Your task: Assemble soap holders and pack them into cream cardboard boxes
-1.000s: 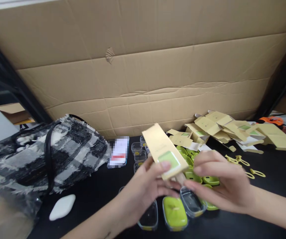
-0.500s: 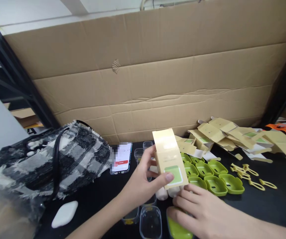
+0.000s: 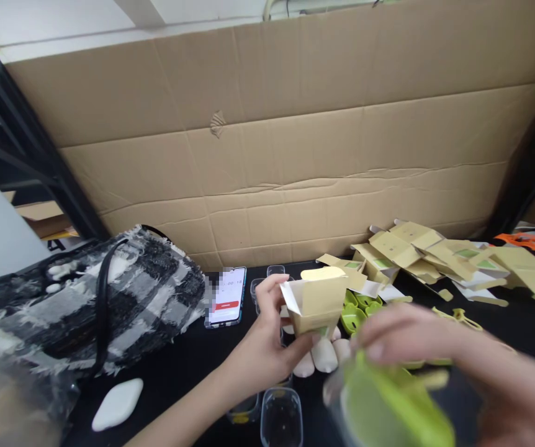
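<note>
My left hand (image 3: 265,344) grips a small tan cardboard box (image 3: 321,301) with a white inside, its open end tipped up toward me. In my right hand (image 3: 411,335) is a green plastic case (image 3: 395,406) with a clear part and a pale yellow strap, smeared by motion. It is held to the right of the box and nearer to me. Under the box lie several white rounded pieces (image 3: 324,357). Clear plastic cups (image 3: 281,419) stand near my left hand. Green plastic cups (image 3: 354,318) show behind my right hand, partly hidden.
Folded tan boxes (image 3: 416,248) are heaped at the back right, with yellow loop straps (image 3: 465,320) in front. To the left are a phone (image 3: 228,298), a fringed checked bag (image 3: 146,298) and a white case (image 3: 118,403). A cardboard sheet (image 3: 272,143) walls the back.
My right hand has picked up the green case from the table and raised it. My left hand has tilted the box so its open end now faces me.
</note>
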A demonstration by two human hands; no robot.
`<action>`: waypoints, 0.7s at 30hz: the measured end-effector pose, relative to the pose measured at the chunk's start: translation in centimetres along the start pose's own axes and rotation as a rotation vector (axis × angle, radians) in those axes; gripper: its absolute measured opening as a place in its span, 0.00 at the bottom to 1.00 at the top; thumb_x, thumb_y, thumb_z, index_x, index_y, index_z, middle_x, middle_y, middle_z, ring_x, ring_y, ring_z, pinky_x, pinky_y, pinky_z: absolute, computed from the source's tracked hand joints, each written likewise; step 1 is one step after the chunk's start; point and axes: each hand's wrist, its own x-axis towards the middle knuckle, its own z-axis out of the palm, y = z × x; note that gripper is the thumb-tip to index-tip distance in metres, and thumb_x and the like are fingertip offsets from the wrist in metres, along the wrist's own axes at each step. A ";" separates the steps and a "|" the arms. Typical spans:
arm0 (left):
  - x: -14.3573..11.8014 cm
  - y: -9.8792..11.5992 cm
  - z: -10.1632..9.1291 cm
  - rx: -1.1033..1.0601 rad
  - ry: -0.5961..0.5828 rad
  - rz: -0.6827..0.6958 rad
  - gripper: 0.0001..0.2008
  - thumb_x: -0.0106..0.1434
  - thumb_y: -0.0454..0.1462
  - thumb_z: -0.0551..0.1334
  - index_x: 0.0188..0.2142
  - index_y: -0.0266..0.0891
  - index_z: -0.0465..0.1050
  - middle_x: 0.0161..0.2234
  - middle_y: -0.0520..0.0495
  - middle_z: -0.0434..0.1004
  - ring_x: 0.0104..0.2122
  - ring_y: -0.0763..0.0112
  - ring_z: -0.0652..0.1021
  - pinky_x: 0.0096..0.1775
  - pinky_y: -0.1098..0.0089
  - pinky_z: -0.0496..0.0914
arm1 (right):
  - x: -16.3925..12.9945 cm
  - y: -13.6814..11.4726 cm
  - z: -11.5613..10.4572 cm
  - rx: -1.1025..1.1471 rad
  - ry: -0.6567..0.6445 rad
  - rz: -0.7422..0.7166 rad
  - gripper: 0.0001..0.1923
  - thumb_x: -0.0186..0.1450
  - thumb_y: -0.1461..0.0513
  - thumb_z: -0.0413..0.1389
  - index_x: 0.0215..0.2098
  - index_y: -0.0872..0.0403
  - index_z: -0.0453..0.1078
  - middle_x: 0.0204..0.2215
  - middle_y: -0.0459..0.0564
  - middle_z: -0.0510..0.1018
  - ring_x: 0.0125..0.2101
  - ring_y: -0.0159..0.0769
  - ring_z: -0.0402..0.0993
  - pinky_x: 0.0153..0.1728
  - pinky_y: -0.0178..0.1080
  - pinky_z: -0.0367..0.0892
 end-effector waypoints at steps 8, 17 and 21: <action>-1.0 -0.7 0.3 0.344 -0.060 0.122 0.21 0.67 0.36 0.57 0.52 0.50 0.45 0.60 0.40 0.60 0.54 0.59 0.70 0.52 0.55 0.65 | 3.7 4.9 -0.9 0.272 0.308 0.138 0.18 0.66 0.59 0.59 0.52 0.46 0.62 0.44 0.48 0.71 0.41 0.34 0.76 0.36 0.36 0.76; -0.7 -0.9 0.1 0.333 -0.025 0.195 0.24 0.65 0.32 0.58 0.53 0.49 0.45 0.57 0.39 0.62 0.54 0.58 0.71 0.51 0.56 0.65 | 2.6 4.2 -0.8 0.053 -0.046 0.109 0.22 0.59 0.59 0.65 0.49 0.48 0.66 0.43 0.49 0.76 0.45 0.41 0.74 0.42 0.40 0.72; -0.7 -0.6 0.3 0.264 -0.047 0.096 0.24 0.66 0.36 0.59 0.53 0.50 0.45 0.54 0.41 0.63 0.51 0.60 0.73 0.50 0.57 0.67 | 2.8 4.1 -0.9 -0.033 -0.073 0.223 0.17 0.60 0.60 0.63 0.46 0.50 0.66 0.43 0.50 0.76 0.40 0.40 0.75 0.38 0.40 0.72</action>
